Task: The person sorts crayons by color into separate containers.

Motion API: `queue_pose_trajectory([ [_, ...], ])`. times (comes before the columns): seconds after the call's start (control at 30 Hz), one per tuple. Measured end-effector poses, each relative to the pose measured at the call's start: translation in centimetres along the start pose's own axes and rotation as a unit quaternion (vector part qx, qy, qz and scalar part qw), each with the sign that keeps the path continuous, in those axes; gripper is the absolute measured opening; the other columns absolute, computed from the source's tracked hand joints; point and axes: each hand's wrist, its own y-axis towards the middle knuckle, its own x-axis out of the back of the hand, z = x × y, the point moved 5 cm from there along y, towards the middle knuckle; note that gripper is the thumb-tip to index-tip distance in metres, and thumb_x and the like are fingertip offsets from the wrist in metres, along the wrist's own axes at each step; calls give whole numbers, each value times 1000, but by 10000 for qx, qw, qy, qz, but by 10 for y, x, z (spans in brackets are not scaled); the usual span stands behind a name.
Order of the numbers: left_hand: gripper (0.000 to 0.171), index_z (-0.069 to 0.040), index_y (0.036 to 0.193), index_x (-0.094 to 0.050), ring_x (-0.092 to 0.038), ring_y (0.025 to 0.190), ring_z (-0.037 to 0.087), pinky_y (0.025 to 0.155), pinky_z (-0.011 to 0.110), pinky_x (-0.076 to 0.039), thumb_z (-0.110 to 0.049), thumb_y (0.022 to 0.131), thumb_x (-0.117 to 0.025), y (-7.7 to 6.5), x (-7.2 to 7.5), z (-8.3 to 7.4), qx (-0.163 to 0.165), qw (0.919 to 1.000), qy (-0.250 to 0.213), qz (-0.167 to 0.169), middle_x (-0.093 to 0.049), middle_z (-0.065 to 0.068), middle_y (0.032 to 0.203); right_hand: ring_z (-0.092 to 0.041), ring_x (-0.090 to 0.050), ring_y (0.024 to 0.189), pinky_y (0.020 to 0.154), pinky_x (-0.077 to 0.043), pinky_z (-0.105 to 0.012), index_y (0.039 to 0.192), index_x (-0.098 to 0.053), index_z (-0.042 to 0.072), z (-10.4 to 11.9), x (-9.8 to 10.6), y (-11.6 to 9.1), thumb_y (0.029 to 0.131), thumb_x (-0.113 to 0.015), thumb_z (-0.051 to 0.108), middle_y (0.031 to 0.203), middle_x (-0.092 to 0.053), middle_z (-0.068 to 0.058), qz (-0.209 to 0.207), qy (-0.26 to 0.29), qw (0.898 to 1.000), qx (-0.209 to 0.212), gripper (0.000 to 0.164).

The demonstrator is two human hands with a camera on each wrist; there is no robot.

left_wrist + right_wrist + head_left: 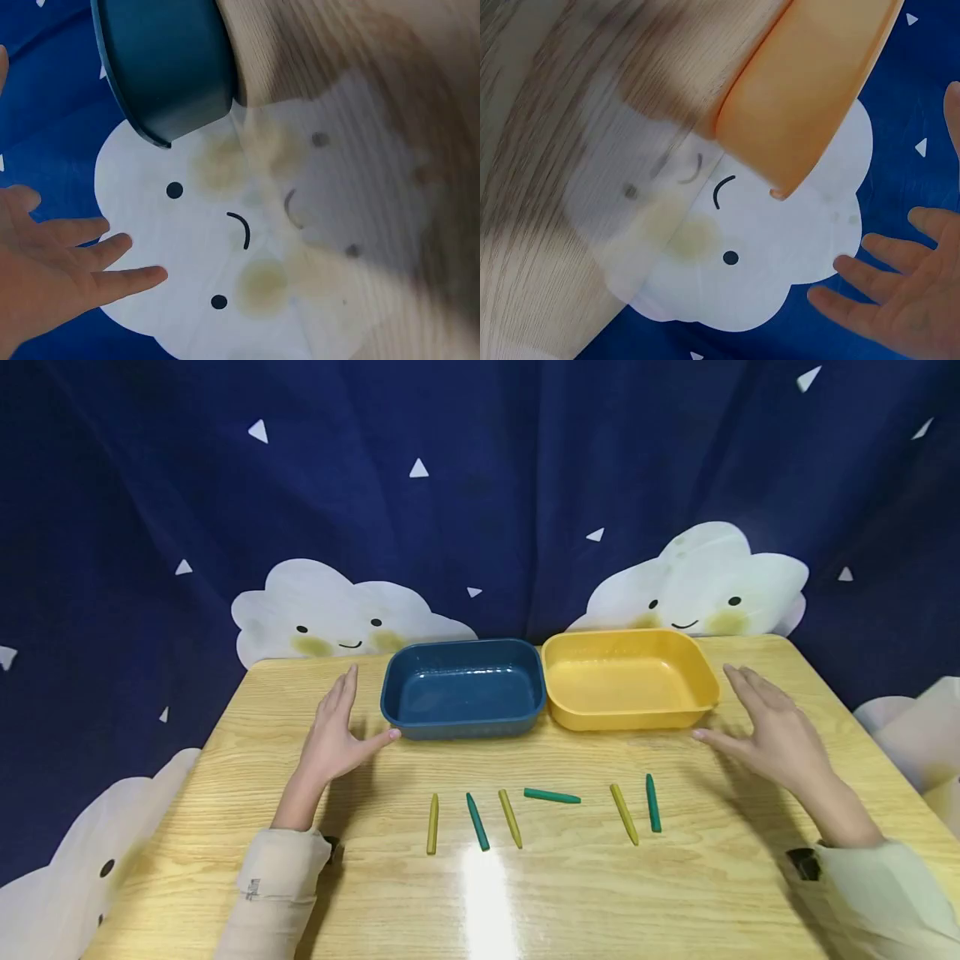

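My left hand (335,739) is held over the table with straight fingers, its thumb near the lower left corner of a dark blue bin (465,729). On the other side my right hand (776,735) has its fingers spread beside a yellow bin (630,720). Neither hand holds anything. Both bins have nothing inside. In front of them lie several crayons: yellow ones (432,824), (510,818), (624,814) and green ones (477,821), (552,796), (653,803). The left wrist view shows the blue bin's end (169,67); the right wrist view shows the yellow bin's end (795,90).
The bins stand side by side at the back of a light wooden table (405,910). Behind it hangs a navy curtain (480,510) printed with white clouds and triangles. A bright glare lies on the tabletop near the front.
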Motion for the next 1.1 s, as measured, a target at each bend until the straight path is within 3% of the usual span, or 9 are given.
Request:
queue_pose_trajectory([
  [0.23,108,-20,148,1,-25,129,41,98,59,-25,-43,73,-73,13,-12,3,177,9955,-886,283,-24,22,145,-52,-37,116,87,-32,-64,143,-26,4,10,-3,1,72,-76,36,136,-36,-29,127,632,9979,-24,94],
  [0.5,106,-15,147,2,-35,123,43,96,54,-33,-39,76,-72,26,-31,7,449,9843,-1512,795,-27,26,142,-42,-54,95,70,-46,-53,138,-34,-2,20,-10,0,71,-78,26,121,-50,-29,-47,1002,9948,186,85],
  [0.7,104,-9,147,0,-38,121,41,96,51,-35,-35,77,-72,31,-39,9,491,9805,-1675,907,-28,26,141,-37,-59,88,65,-49,-48,131,-43,-5,30,-13,2,70,-79,19,116,-54,-26,-126,1303,9906,408,75],
  [0.87,103,-5,146,-3,-31,126,39,99,50,-32,-34,77,-73,33,-42,10,449,9811,-1648,906,-18,22,147,-32,-62,82,61,-51,-40,125,-50,-4,36,-19,2,71,-78,15,112,-57,-23,-48,1532,9866,565,64],
  [1.1,102,-1,145,-5,-24,131,38,101,49,-29,-34,77,-72,36,-45,11,470,9824,-1560,917,-13,22,148,-29,-63,76,59,-53,-31,121,-54,-6,35,-30,-2,75,-75,13,99,-61,-20,436,1852,9798,620,54],
])
